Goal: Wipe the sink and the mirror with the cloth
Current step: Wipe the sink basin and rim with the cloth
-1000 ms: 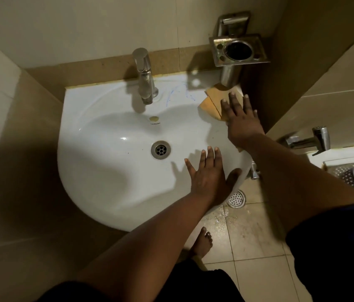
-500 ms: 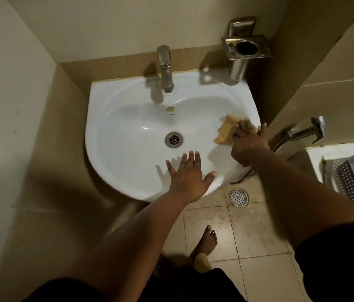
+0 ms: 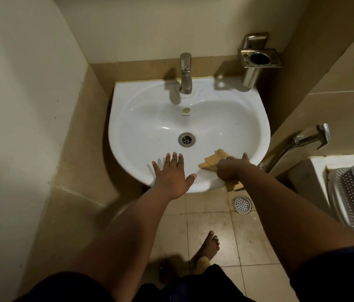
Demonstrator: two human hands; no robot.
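A white wall-hung sink (image 3: pixel 141 118) fills the middle of the view, with a drain (image 3: pixel 186 139) at its centre. My right hand (image 3: pixel 231 168) grips a tan cloth (image 3: pixel 212 160) on the sink's front right rim; part of the cloth hangs below the rim. My left hand (image 3: pixel 171 173) lies flat with spread fingers on the front rim, left of the cloth. No mirror is in view.
A steel tap (image 3: pixel 186 73) stands at the sink's back. A metal holder (image 3: pixel 258 59) is fixed to the wall at the back right. A spray hose (image 3: pixel 311 139) and a toilet tank (image 3: pixel 315 175) are on the right. A floor drain (image 3: pixel 241 204) and my bare foot (image 3: pixel 208 247) are below.
My right hand has dragged the cloth from the back right corner along the right rim to the front rim. My left hand has stayed on the front rim.
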